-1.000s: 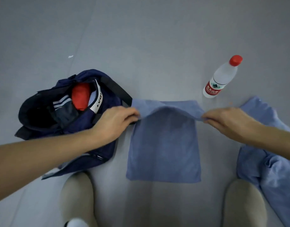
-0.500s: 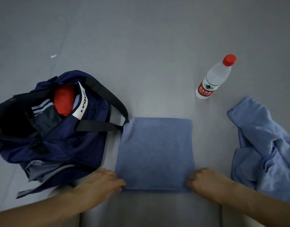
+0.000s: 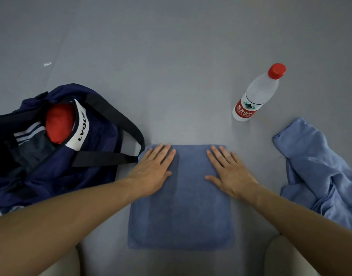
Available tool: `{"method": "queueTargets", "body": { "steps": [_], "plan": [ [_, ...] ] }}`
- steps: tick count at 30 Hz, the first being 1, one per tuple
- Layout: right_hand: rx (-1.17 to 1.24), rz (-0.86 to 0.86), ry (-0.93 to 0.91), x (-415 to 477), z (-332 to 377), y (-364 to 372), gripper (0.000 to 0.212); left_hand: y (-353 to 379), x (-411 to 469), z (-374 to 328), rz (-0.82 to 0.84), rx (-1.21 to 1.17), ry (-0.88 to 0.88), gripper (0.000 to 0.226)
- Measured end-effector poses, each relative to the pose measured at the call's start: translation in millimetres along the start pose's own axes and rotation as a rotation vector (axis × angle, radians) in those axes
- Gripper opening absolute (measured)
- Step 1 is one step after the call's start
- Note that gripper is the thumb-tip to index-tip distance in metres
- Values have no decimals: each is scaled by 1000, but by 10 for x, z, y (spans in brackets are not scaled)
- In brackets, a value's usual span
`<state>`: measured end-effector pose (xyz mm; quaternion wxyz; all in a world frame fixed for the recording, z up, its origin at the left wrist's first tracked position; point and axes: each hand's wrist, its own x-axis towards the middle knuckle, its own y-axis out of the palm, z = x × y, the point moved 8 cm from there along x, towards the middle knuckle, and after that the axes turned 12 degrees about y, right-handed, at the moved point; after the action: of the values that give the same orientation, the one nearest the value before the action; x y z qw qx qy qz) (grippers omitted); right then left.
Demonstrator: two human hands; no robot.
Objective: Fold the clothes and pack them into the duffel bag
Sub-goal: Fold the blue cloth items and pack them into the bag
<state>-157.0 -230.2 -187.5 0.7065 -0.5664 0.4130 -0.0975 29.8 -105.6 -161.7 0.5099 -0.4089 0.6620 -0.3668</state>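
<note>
A blue cloth lies folded into a flat square on the grey floor in front of me. My left hand presses flat on its far left part, fingers straight. My right hand presses flat on its far right part, fingers straight too. A navy duffel bag lies open on the left, its black strap reaching toward the cloth's far left corner. Inside the bag I see a red item and a dark striped garment. A crumpled light blue garment lies to the right.
A water bottle with a red cap stands beyond the cloth, to the right. My two knees show at the bottom edge on either side of the cloth. A small white scrap lies on the floor far left.
My hands pulled the cloth's far edge toward me onto the near edge, folding it in half. They have since moved forward and now press flat on the folded cloth's far part.
</note>
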Motion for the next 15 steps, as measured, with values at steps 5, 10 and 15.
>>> {"method": "queueTargets", "body": {
  "steps": [5, 10, 15],
  "plan": [
    [-74, 22, 72, 41, -428, 3, 90, 14, 229, 163, 2, 111, -62, 74],
    [-111, -11, 40, 127, -639, -82, 93, 57, 333, 113, -40, 86, -82, 80],
    [-131, 5, 67, 173, -707, -60, 94, 164, 223, 448, 13, 37, -164, 80]
  ]
}}
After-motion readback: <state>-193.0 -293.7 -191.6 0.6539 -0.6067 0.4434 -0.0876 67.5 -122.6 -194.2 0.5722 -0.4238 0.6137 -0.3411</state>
